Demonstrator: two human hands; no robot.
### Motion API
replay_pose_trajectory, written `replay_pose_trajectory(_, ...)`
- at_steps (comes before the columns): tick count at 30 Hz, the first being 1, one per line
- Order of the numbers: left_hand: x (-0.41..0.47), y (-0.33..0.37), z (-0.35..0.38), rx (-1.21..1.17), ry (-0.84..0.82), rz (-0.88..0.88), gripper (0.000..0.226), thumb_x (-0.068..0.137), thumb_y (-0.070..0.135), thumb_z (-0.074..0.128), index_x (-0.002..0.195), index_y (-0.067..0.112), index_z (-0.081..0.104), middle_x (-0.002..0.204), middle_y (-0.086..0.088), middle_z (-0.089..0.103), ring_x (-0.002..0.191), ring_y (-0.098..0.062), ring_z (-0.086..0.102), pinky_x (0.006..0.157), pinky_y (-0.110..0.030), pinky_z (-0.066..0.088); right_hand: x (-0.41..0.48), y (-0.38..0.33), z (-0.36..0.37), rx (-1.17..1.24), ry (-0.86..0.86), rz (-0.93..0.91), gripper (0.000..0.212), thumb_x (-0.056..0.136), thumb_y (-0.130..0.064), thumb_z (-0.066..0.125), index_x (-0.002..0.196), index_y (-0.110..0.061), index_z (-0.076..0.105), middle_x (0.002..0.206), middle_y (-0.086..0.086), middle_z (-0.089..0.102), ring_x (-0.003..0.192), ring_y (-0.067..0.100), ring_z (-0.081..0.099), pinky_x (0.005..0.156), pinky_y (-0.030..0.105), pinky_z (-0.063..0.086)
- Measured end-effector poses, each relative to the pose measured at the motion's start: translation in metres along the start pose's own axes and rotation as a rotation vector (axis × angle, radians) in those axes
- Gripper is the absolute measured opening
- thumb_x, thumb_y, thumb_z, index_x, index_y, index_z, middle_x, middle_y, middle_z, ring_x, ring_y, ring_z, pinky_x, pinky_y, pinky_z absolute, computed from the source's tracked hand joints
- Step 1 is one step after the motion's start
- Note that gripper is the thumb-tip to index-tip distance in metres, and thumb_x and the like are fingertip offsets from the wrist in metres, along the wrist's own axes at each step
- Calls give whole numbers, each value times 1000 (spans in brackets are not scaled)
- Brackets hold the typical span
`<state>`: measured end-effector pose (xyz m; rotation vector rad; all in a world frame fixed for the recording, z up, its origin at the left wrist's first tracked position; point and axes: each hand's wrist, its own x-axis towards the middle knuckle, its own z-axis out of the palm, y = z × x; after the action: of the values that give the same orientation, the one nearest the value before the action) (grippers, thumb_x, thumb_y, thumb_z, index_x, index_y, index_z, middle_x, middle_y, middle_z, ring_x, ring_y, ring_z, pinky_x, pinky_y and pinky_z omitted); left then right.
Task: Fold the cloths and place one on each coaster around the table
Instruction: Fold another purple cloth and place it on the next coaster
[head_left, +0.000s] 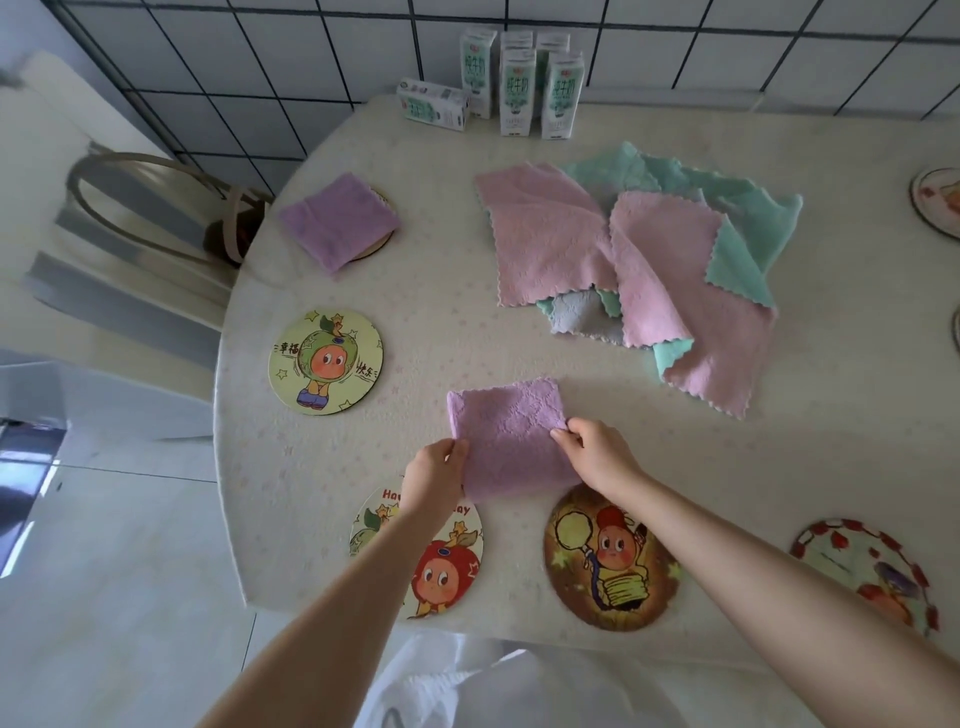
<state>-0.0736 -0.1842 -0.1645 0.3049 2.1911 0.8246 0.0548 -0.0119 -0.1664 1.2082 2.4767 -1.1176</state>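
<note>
Seen from my remote seat: a table (426, 291) in a pale cover. Green-and-white milk cartons (517, 93) stand at its far edge, one on its side. A heap (623, 249) of pink, teal and grey cloths lies right of centre. A purple cloth (509, 431) lies folded near the front. Far left, a second purple cloth (337, 221) covers a coaster (379, 248). A green coaster (325, 361), apple coaster (452, 571), brown coaster (610, 561) and red-rimmed coaster (862, 571) ring the near side.

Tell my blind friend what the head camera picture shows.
The left hand and right hand pinch a folded purple cloth on the table. A second purple cloth covers a far coaster; pink and green cloths lie heaped beyond, by milk cartons.
</note>
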Motion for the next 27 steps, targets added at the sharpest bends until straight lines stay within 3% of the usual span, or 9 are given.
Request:
replay_pose_trajectory(4,1,7,2,80,16,-13,32,98,34,42,94,12,66,76,-8,69,67,-26,68,59,-39,56,3,2,3,32,3,56,44,94,-33,53,57,-15,38,51,0,43,53,19,43,49,28,27)
replay_pose_trajectory(8,4,7,-2,4,26,-88,28,95,34,52,108,10,61,82,-5,70,64,-19,69,57,-34,58,9,3,-1,89,-27,117,43,90,-33,58,57,-13,40,50,2,37,52,19,40,50,31,24)
replay_pose_trajectory(11,-4,6,-5,271,176,144,35,92,31,57,122,16,47,106,0,59,74,-16,64,59,-28,54,8,0,-2,126,-28,135,43,89,-28,59,54,-14,38,48,2,37,50,21,42,51,30,28)
replay_pose_trajectory(14,-12,-2,-3,654,262,557,53,82,36,67,129,24,46,124,-1,48,103,-18,52,83,-29,49,2,-5,-1,78,-13,84,36,90,-24,56,58,-15,42,52,-1,43,50,17,43,50,30,29)
replay_pose_trajectory(16,-11,-7,1,752,169,675,52,87,41,56,135,27,42,143,-1,38,129,-24,38,105,-41,39,-3,-6,-1,22,-16,38,26,91,-22,52,67,-16,42,56,-1,46,52,18,45,49,31,31)
replay_pose_trajectory(17,-10,-11,3,785,105,669,53,92,43,44,142,29,34,152,1,26,141,-25,23,114,-45,27,-4,-6,0,-8,-8,17,21,91,-22,51,73,-14,42,59,-1,47,54,19,46,49,32,32)
replay_pose_trajectory(20,-5,-21,9,859,-31,599,61,94,50,14,151,32,1,158,9,-11,144,-19,-17,118,-45,-1,-5,-9,1,-43,33,-6,17,93,-32,49,98,-16,46,72,-1,54,65,23,52,55,31,35)
replay_pose_trajectory(24,0,-21,9,926,-70,588,64,89,53,2,149,33,-9,156,9,-19,141,-20,-24,113,-47,-8,8,-19,-3,77,74,-13,20,90,-31,53,85,-13,47,68,0,55,66,25,54,58,33,38)
replay_pose_trajectory(27,3,-22,8,960,-68,591,64,91,54,4,149,33,-11,156,8,-19,142,-21,-22,113,-50,-6,22,-22,-9,89,96,-18,14,90,-24,56,95,-11,56,85,6,65,80,26,60,68,33,45)
